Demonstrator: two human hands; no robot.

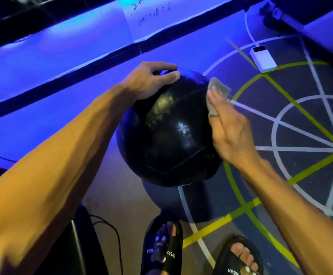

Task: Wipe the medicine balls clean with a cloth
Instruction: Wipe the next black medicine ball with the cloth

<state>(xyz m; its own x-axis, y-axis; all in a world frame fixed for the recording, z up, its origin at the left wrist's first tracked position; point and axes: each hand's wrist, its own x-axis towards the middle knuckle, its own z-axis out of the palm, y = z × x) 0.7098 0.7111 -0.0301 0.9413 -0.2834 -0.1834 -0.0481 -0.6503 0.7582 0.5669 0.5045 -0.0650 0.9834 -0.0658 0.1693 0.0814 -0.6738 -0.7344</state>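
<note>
A black textured medicine ball (169, 135) with stitched seams hangs above the floor in the middle of the view. My left hand (149, 80) grips a handle at the ball's top, its fingers curled round it. My right hand (229, 128) lies flat against the ball's right side, its straight fingers pressing a small grey cloth (219, 87) onto the surface. Part of the cloth sticks out past the fingertips; the rest is hidden under the hand.
A white power bank (262, 59) with a white cable lies on the floor at the back right. A black box (78, 247) with a cable stands at the lower left. My feet in black sandals (161, 249) are below the ball. White and yellow-green lines (300, 108) mark the floor.
</note>
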